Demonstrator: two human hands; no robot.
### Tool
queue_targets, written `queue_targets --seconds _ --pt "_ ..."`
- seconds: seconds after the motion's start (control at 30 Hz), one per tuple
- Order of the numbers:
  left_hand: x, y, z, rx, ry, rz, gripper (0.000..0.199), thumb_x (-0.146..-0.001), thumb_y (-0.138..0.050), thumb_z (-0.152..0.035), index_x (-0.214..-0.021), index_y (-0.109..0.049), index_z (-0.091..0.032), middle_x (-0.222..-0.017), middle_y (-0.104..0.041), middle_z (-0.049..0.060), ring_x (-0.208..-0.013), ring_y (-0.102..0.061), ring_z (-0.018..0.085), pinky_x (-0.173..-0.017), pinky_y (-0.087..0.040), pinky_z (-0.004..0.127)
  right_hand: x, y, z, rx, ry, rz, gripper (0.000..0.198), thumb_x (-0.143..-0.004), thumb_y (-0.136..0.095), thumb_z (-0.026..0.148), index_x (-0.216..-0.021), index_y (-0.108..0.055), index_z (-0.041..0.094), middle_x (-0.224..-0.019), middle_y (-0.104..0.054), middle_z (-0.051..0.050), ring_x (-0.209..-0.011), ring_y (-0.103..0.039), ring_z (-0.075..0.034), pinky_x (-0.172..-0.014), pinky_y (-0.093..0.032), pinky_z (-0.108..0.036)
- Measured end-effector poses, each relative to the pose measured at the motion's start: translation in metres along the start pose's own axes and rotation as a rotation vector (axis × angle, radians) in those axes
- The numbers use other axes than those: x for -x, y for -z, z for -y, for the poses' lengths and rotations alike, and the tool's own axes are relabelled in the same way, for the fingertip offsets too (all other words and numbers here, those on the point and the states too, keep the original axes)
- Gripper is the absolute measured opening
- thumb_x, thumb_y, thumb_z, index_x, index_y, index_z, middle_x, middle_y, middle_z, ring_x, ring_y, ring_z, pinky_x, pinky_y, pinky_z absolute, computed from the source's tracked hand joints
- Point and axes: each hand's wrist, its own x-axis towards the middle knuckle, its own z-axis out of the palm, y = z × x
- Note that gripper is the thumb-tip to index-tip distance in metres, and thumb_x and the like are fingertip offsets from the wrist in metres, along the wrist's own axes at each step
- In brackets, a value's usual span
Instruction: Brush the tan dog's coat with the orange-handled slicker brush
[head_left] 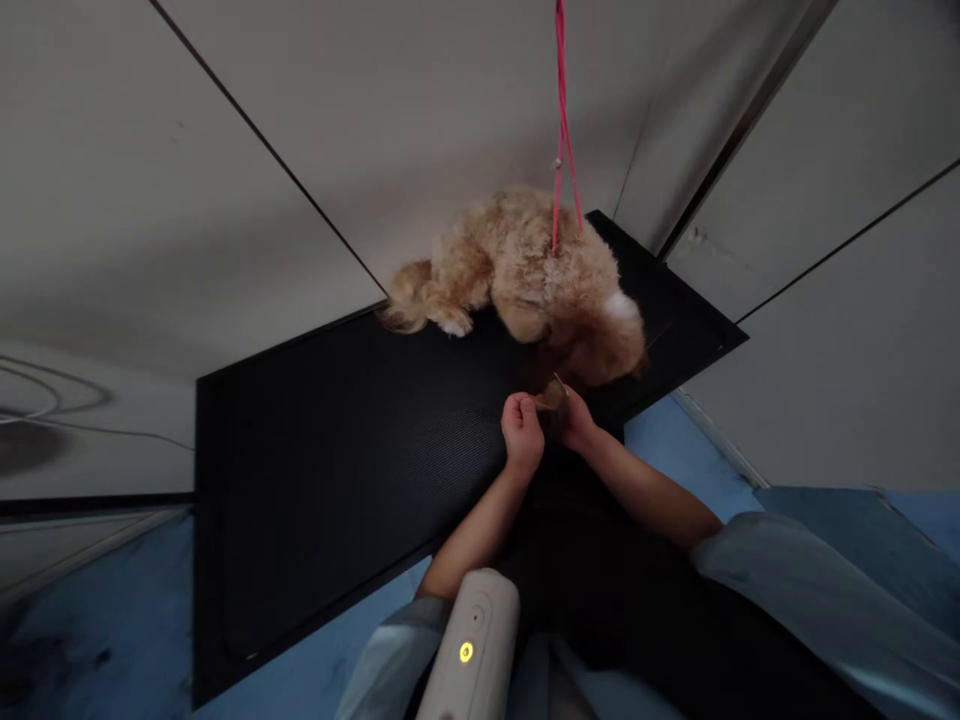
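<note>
A curly tan dog (pixel 517 250) lies on a black table (pixel 322 480), its white-patched head low at the right. My left hand (pixel 523 430) is closed in front of the dog's head, pinching a tuft of reddish-brown fur (pixel 550 399). Close beside it, my right hand (pixel 577 418) is wrapped round a thin-edged tool (pixel 559 382) that touches this fur. Its kind cannot be made out, since fingers and hair hide most of it. Both hands are just above the table's near side.
A pink loop cord (pixel 561 120) hangs from above onto the dog. Pale wall panels (pixel 300 90) stand behind the table. A white device (pixel 476 640) with a yellow light juts up near my chest. A pale cable (pixel 112 430) runs at the left; the floor (pixel 690 450) is blue.
</note>
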Motion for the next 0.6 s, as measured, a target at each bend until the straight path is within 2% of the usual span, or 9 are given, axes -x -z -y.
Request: queue_targets --seconds 0.13,0.23,0.3,0.37,0.43,0.47,0.53,0.57,0.6 --pt "-0.005 -0.003 -0.02 0.31 0.142 -0.028 0.034 -0.088 -0.057 -0.053 -0.084 -0.045 -0.022 -0.067 -0.048 -0.003 -0.057 -0.046 0.01 -0.057 -0.043 0.022 0.005 0.002 0.009 -0.034 -0.16 -0.088 0.023 -0.083 -0.056 0.037 -0.071 -0.063 0.02 -0.059 -0.065 -0.002 -0.053 -0.059 -0.015 -0.048 -0.047 -0.026" --pt "-0.012 0.001 -0.037 0.507 0.286 -0.022 0.031 -0.087 -0.062 -0.046 -0.085 -0.043 -0.022 -0.067 -0.043 -0.004 -0.056 -0.042 0.008 -0.054 -0.039 0.02 0.006 0.006 0.008 -0.027 -0.205 -0.117 0.022 -0.081 -0.057 0.039 -0.069 -0.059 0.02 -0.057 -0.063 0.0 -0.047 -0.054 -0.013 -0.041 -0.04 -0.023" --pt "-0.023 0.011 -0.049 0.588 0.381 0.023 0.029 -0.087 -0.064 -0.041 -0.082 -0.043 -0.021 -0.067 -0.039 -0.004 -0.055 -0.038 0.007 -0.051 -0.036 0.018 0.009 0.008 0.003 -0.013 -0.172 -0.084 0.026 -0.076 -0.06 0.045 -0.066 -0.054 0.021 -0.058 -0.062 0.0 -0.046 -0.053 -0.012 -0.04 -0.038 -0.022" --pt "-0.038 0.029 -0.06 0.624 0.415 0.109 0.03 -0.087 -0.065 -0.038 -0.078 -0.042 -0.021 -0.066 -0.035 -0.004 -0.053 -0.033 0.007 -0.048 -0.031 0.016 0.015 0.012 -0.002 0.044 -0.056 -0.055 0.03 -0.069 -0.062 0.048 -0.061 -0.048 0.022 -0.057 -0.06 0.001 -0.046 -0.053 -0.012 -0.042 -0.039 -0.024" --pt "-0.051 0.059 -0.07 0.569 0.349 0.132 0.033 -0.084 -0.068 -0.038 -0.074 -0.041 -0.021 -0.065 -0.034 -0.004 -0.052 -0.03 0.007 -0.045 -0.028 0.016 0.022 0.022 -0.002 0.115 0.09 -0.068 0.032 -0.063 -0.065 0.046 -0.055 -0.043 0.024 -0.05 -0.053 0.003 -0.048 -0.054 -0.013 -0.048 -0.045 -0.026" --pt "-0.056 0.08 -0.075 0.474 0.303 0.081 0.037 -0.083 -0.067 -0.043 -0.072 -0.039 -0.021 -0.065 -0.035 -0.003 -0.051 -0.029 0.007 -0.044 -0.027 0.016 0.025 0.03 0.003 0.133 0.15 -0.083 0.032 -0.061 -0.066 0.044 -0.054 -0.042 0.024 -0.046 -0.049 0.004 -0.05 -0.055 -0.013 -0.052 -0.047 -0.026" --pt "-0.057 0.134 -0.083 0.05 0.202 -0.188 0.043 -0.083 -0.057 -0.057 -0.069 -0.037 -0.022 -0.063 -0.036 -0.002 -0.054 -0.04 0.011 -0.047 -0.037 0.02 0.027 0.053 0.023 0.167 0.259 -0.164 0.029 -0.06 -0.068 0.041 -0.057 -0.045 0.024 -0.043 -0.045 0.006 -0.053 -0.056 -0.014 -0.055 -0.046 -0.025" --pt "-0.053 0.166 -0.086 -0.248 0.162 -0.344 0.042 -0.081 -0.054 -0.059 -0.069 -0.039 -0.022 -0.065 -0.043 0.0 -0.065 -0.053 0.017 -0.056 -0.048 0.027 0.024 0.066 0.038 0.203 0.332 -0.244 0.025 -0.061 -0.068 0.04 -0.062 -0.049 0.024 -0.043 -0.045 0.007 -0.052 -0.055 -0.014 -0.053 -0.044 -0.025" --pt "-0.047 0.201 -0.089 -0.361 0.149 -0.424 0.038 -0.075 -0.062 -0.055 -0.071 -0.044 -0.022 -0.071 -0.051 0.004 -0.088 -0.061 0.027 -0.073 -0.055 0.039 0.02 0.08 0.055 0.25 0.414 -0.341 0.023 -0.062 -0.068 0.04 -0.068 -0.053 0.024 -0.044 -0.047 0.008 -0.049 -0.052 -0.013 -0.05 -0.041 -0.024"
